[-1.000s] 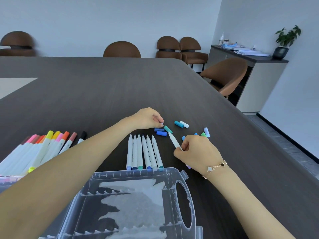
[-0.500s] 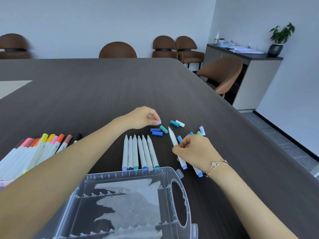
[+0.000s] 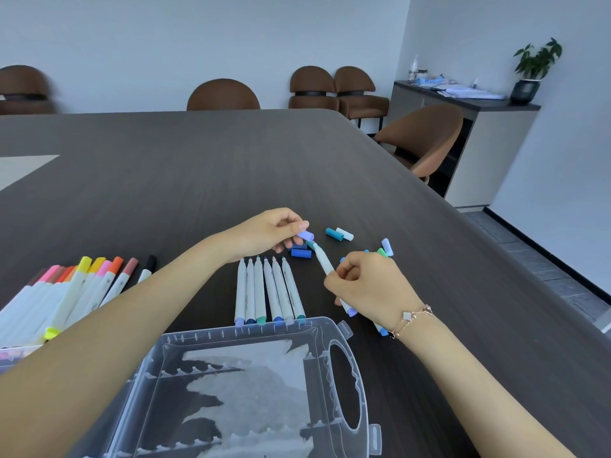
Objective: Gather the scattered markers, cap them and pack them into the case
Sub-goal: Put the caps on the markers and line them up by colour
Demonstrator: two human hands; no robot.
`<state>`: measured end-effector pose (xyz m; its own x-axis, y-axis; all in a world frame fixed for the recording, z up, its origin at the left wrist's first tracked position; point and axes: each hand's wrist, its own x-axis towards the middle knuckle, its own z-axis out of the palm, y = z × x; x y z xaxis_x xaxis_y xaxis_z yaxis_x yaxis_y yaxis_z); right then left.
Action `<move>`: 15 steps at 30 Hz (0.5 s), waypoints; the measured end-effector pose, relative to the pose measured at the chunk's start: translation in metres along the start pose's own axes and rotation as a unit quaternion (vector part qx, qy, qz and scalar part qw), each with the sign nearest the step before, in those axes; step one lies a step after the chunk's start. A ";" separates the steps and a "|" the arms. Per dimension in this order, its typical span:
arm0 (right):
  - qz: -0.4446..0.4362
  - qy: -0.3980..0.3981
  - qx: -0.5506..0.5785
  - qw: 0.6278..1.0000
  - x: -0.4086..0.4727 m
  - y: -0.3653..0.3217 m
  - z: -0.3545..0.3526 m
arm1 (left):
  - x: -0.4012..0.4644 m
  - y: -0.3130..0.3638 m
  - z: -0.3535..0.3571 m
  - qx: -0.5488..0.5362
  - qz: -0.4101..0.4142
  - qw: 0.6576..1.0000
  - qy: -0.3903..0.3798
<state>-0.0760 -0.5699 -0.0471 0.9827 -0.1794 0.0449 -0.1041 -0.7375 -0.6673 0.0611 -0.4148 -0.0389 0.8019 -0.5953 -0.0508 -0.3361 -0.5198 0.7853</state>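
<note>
Head view: a clear plastic case (image 3: pixel 251 388) lies open on the dark table (image 3: pixel 198 166) nearest the camera, handle (image 3: pixel 347 385) to the right. Its ribbed compartments hold no markers that can be made out; only a grey-white patterned sheet shows through the plastic.

Just beyond the case's far rim six uncapped markers (image 3: pixel 267 292) lie side by side, tips pointing away, coloured ends touching or just short of the rim. At the far left a bundle of capped warm-coloured markers (image 3: pixel 76 285) fans out, with pink, orange, yellow, brown and black caps; the exact count cannot be told.

The right hand (image 3: pixel 370 285) grips one white marker (image 3: pixel 325 264) in curled fingers, tip raised toward the left hand; its lilac rear end sticks out below the palm. Another marker end (image 3: pixel 383 331), blue, shows by the bracelet (image 3: pixel 413 317).

The left hand (image 3: pixel 267 231) pinches a lilac cap (image 3: pixel 305 235) between thumb and finger, held right at that marker's tip.

Loose caps on the table: two blue (image 3: pixel 301 251) under the left hand, a teal and a white one (image 3: pixel 339 233) together beyond, and a pale one with a green one (image 3: pixel 385 249) past the right hand.
</note>
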 end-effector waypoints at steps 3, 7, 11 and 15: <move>-0.001 -0.003 0.003 1.000 0.000 0.000 -0.001 | 0.001 0.000 0.000 0.003 -0.006 1.000 0.012; -0.007 -0.013 0.009 1.000 0.001 0.000 -0.002 | 0.000 0.001 0.001 -0.005 -0.005 1.000 -0.010; -0.011 -0.020 0.006 1.000 0.002 0.001 -0.002 | -0.001 0.003 0.006 0.005 0.005 1.000 -0.028; -0.003 -0.007 0.019 1.000 0.001 0.002 -0.003 | 0.003 0.005 0.002 -0.003 0.010 0.999 0.050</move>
<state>-0.0752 -0.5738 -0.0464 0.9854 -0.1659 0.0392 -0.0925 -0.7134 -0.6946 0.0611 -0.4208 -0.0361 0.8404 -0.5413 0.0268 -0.3500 -0.5044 0.7893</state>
